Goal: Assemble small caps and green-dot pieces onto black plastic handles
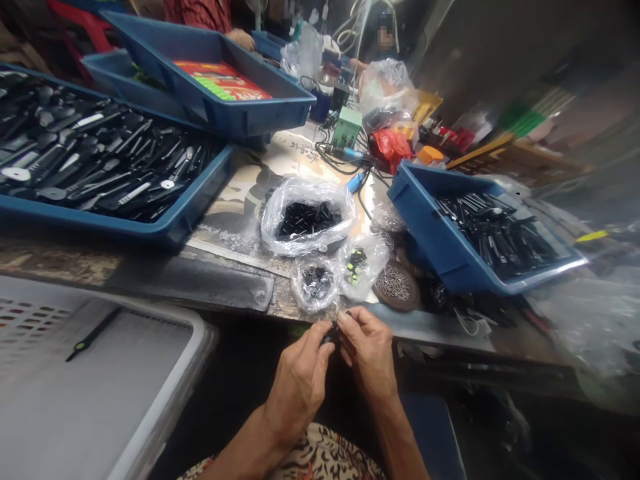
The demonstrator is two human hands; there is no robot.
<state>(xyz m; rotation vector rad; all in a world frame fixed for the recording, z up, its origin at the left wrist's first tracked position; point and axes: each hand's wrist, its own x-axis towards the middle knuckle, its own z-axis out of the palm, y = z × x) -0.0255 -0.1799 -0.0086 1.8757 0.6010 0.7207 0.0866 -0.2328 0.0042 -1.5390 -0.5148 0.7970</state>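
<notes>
My left hand (300, 373) pinches a small black part (331, 333) between thumb and fingers, just off the front edge of the bench. My right hand (369, 347) meets it from the other side, its thumb and fingertips closed at the same part. Most of the part is covered by the fingers. Just beyond my hands lie a small plastic bag of dark little pieces (316, 281), a bag with black and yellow-green pieces (356, 265) and a round brown dish of small metal pins or screws (396, 285). Behind them sits a larger bag of black parts (310, 219).
A blue tray (185, 223) heaped with black long-handled pieces fills the left; another blue tray (440, 250) stands tilted at right. A white crate (150, 427) holds one black piece (95, 335). Cables run by a green box (347, 127). People sit across the bench.
</notes>
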